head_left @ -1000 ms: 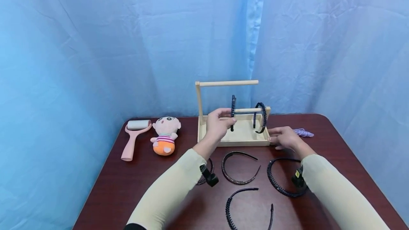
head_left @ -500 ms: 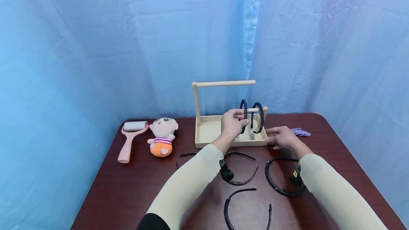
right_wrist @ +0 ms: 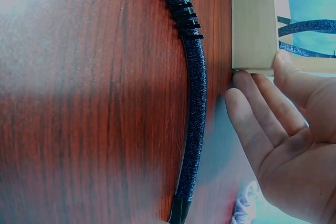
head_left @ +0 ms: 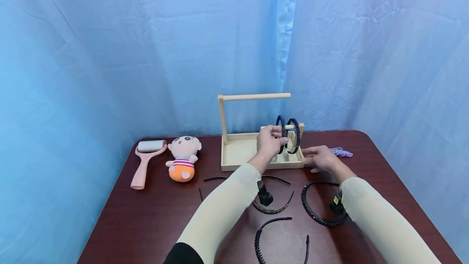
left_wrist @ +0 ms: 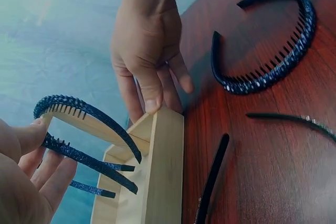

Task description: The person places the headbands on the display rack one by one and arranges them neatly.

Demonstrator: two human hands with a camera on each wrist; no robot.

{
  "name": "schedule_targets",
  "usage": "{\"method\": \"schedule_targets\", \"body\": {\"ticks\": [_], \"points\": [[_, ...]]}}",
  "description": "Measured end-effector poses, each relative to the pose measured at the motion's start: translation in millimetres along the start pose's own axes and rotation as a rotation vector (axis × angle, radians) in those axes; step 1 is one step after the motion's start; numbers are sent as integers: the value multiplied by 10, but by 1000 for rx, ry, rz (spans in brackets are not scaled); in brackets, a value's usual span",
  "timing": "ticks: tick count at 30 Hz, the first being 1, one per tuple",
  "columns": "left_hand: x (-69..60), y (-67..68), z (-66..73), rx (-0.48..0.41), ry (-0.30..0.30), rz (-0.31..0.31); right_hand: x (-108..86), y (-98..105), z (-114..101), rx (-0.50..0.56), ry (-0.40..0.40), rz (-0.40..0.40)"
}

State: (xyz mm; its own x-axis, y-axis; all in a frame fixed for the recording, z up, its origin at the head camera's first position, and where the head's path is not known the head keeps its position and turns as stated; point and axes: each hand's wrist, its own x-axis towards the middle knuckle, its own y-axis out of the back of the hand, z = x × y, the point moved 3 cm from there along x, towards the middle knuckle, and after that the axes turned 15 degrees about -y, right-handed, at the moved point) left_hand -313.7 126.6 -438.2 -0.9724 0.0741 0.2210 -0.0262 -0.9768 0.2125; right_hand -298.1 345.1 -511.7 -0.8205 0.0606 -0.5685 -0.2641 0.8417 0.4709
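A light wooden rack with a tray base [head_left: 239,168] stands at the table's back. On its lower bar, near the right post, hangs one dark toothed headband [head_left: 297,135]. My left hand [head_left: 269,141] pinches a second dark headband [head_left: 281,122] between thumb and fingers, on the same bar just left of the first. In the left wrist view the held headband [left_wrist: 86,157] shows below the hanging one [left_wrist: 100,115]. My right hand [head_left: 322,160] rests against the tray's right front corner, thumb on the rim [right_wrist: 254,24] and fingers against the outer side.
Several headbands lie on the table in front, among them one at the right [head_left: 311,211] and one near the front [head_left: 258,241]. A plush doll [head_left: 182,158] and a pink-handled roller [head_left: 143,170] lie left of the rack. Purple cord [head_left: 342,152] lies behind my right hand.
My left hand has slid its headband rightward along the lower bar, close to the hanging one. My right hand keeps its place at the tray corner. The whole view has shifted slightly.
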Motion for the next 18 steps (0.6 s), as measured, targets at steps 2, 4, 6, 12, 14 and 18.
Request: {"method": "schedule_targets", "body": {"ticks": [2, 4, 6, 12, 14, 18], "points": [[3, -16, -14, -4, 3, -12, -5, -2, -2, -4, -3, 2], [5, -30, -31, -4, 7, -19, -3, -6, -3, 1, -8, 4], [9, -39, -38, 1, 6, -22, 3, -7, -5, -6, -6, 2], [18, -53, -38, 5, 1, -15, 2, 4, -13, -6, -10, -3], [20, -58, -38, 0, 2, -13, -7, 7, -17, -1, -14, 0], [25, -65, -37, -4, 2, -14, -15, 13, -23, 4, -13, -3]]}}
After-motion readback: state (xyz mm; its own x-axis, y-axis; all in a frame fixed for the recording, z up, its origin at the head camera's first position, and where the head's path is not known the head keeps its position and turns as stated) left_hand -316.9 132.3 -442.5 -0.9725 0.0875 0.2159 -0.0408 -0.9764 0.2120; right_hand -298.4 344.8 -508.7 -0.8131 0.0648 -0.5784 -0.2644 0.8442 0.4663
